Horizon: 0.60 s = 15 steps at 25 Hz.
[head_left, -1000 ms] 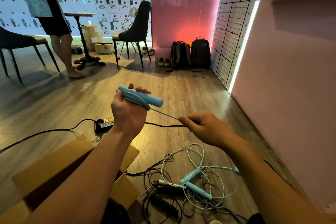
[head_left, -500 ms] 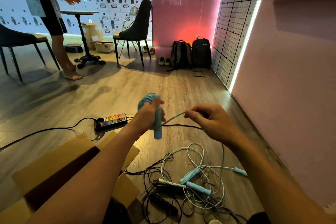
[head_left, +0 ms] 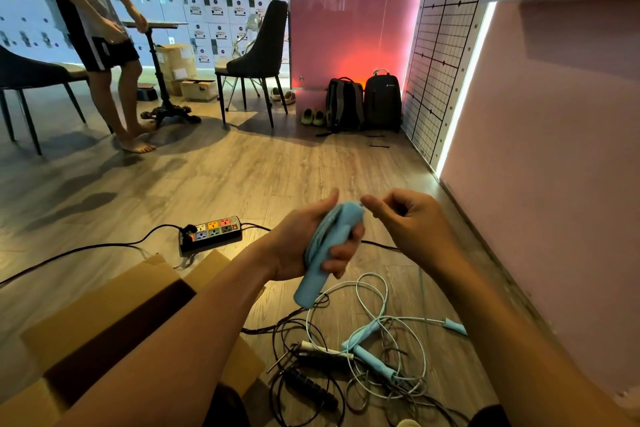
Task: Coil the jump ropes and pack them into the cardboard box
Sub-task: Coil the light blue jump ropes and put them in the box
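1. L hand (head_left: 301,246) is up in the air, beyond & right of the cardboard box (head_left: 86,305), fingers wrapped tight round a blue jump rope (head_left: 337,229): handle w/ cord wound in loops along it, lower end sticking out below the fist
2. R hand (head_left: 412,222) is just right of that bundle, farther from the box; fingers curled, thumb tip vs index tip right by the handle's top end. Can't tell if cord is pinched there
3. Box sits open on the wood floor, flaps spread, dark inside
4. Loose ropes (head_left: 374,354) lie tangled on the floor right of the box: pale blue cords & handles, black ones, a white handle
5. Power strip (head_left: 211,232) lies on the floor just beyond the box
6. Another person (head_left: 104,45) stands far beyond the box, by a small table
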Motion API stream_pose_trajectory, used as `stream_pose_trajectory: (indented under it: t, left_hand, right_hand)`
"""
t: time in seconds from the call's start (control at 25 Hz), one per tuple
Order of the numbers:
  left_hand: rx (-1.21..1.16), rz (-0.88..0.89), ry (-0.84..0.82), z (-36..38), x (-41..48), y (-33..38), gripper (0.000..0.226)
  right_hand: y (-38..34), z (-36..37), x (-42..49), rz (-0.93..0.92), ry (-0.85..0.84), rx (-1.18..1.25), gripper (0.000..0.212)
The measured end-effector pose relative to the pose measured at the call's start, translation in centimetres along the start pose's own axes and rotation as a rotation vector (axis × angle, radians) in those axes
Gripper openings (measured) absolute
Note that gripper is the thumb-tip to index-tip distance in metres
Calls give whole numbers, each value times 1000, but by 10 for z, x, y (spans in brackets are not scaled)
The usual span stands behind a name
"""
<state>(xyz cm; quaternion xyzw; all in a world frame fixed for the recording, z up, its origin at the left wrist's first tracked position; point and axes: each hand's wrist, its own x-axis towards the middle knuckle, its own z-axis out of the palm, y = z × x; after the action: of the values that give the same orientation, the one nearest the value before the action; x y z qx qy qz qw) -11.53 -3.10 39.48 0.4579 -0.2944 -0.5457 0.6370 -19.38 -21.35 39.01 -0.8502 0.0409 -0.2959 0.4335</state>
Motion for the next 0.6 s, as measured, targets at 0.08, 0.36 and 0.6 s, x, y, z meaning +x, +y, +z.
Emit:
stream_pose_trajectory:
  t: [0.08,0.36,0.6]
  left_hand:
    - [-279,191,-55,2,-3,6,59]
    - [-674,864,400,-21,-1,18,43]
    - [-368,888,999,-51,7,16,39]
  right_hand:
    - [-1,3,1,19,-46,-9,47]
    - [5,10,-3,42,-396,-222,34]
    - [1,11,-4,10,-502,-240,43]
